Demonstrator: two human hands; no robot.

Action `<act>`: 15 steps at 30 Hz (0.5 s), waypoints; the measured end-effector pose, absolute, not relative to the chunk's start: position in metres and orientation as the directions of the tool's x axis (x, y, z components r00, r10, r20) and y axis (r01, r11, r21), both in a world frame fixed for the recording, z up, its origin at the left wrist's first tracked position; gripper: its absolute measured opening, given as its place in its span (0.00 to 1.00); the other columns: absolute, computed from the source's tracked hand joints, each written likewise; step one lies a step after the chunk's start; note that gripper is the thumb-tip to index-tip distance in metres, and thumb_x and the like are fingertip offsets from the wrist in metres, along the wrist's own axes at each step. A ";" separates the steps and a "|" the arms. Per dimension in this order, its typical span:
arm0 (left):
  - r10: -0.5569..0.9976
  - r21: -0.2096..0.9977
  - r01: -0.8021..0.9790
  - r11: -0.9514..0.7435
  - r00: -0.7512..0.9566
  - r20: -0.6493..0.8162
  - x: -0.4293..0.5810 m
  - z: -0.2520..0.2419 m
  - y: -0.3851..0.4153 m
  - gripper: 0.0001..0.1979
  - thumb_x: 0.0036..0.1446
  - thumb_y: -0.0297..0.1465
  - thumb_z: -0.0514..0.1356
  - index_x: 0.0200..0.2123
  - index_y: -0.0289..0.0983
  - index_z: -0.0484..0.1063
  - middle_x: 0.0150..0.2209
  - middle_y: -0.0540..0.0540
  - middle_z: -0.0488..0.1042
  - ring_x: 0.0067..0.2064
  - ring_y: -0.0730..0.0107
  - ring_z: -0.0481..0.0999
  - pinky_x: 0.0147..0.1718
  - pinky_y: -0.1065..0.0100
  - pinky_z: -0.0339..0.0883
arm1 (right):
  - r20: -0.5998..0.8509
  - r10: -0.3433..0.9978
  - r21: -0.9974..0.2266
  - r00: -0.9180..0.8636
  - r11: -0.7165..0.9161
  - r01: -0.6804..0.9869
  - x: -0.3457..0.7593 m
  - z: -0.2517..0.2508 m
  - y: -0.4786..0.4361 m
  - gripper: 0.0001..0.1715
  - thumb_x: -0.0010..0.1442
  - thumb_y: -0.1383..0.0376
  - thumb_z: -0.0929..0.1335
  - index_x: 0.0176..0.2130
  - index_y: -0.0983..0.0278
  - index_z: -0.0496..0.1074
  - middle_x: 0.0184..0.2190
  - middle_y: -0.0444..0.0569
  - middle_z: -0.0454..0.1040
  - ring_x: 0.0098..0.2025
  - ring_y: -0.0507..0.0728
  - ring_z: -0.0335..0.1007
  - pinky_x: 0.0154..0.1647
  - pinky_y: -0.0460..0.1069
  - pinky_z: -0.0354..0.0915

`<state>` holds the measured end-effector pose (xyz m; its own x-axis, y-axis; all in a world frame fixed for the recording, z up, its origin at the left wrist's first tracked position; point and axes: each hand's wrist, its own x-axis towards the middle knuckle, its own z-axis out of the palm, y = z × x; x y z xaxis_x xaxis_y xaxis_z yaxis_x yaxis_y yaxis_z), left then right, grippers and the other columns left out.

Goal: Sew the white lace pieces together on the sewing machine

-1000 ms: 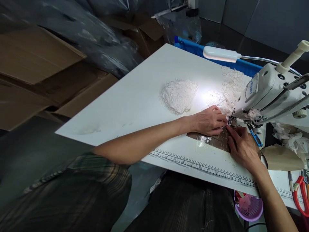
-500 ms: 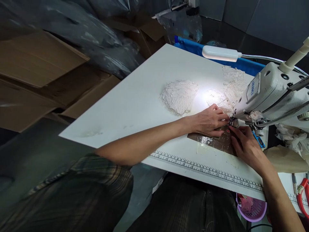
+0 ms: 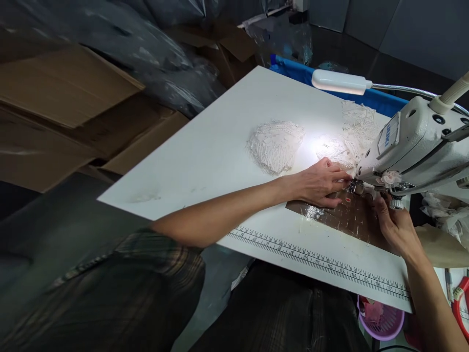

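My left hand (image 3: 322,183) is at the presser foot (image 3: 355,187) of a white sewing machine (image 3: 410,137). Its fingertips press on white lace (image 3: 339,152) beside the foot, and its thumb points out over a brown, shiny plate (image 3: 348,215). To the right of the needle area is my right hand (image 3: 399,227), below the machine head, with its fingers curled. A tension knob partly hides those fingertips, and what they hold cannot be made out. A heap of white lace pieces (image 3: 276,146) lies left of the machine.
A lamp (image 3: 340,81) lights the white table (image 3: 205,161), which has a printed ruler (image 3: 318,261) along its front edge. Red-handled scissors (image 3: 462,303) and a purple basket (image 3: 384,325) are at lower right. Cardboard boxes (image 3: 62,88) stand at left.
My right hand has moved right, away from the presser foot, to where blue thread snips lay; the snips are now out of sight. My left hand stays at the lace.
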<state>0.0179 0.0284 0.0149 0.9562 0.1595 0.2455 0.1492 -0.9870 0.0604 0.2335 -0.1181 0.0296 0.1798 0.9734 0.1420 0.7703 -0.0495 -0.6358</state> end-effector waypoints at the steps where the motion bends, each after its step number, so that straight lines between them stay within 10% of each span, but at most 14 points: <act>1: 0.166 0.067 0.153 -0.986 0.955 0.248 0.018 0.014 0.029 0.22 0.68 0.42 0.52 0.57 0.37 0.71 0.57 0.38 0.73 0.53 0.53 0.72 0.47 0.56 0.60 | 0.149 0.972 -0.629 0.181 -0.048 0.776 0.233 0.028 -0.123 0.32 0.66 0.40 0.59 0.45 0.61 0.74 0.44 0.57 0.77 0.47 0.64 0.74 0.50 0.60 0.71; 15: 0.174 0.323 0.080 -0.943 0.945 0.276 0.023 0.012 0.050 0.18 0.67 0.39 0.56 0.56 0.41 0.74 0.58 0.41 0.74 0.57 0.58 0.74 0.59 0.54 0.63 | 0.411 0.908 -0.436 0.085 0.114 0.893 0.224 -0.010 -0.145 0.23 0.70 0.57 0.61 0.59 0.60 0.71 0.53 0.59 0.67 0.50 0.62 0.73 0.53 0.62 0.74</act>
<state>0.0228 0.0496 0.0116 0.9453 0.1741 0.2759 0.0796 -0.9432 0.3226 0.2243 -0.1455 -0.0104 0.0846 0.9079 0.4106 0.8927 0.1139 -0.4360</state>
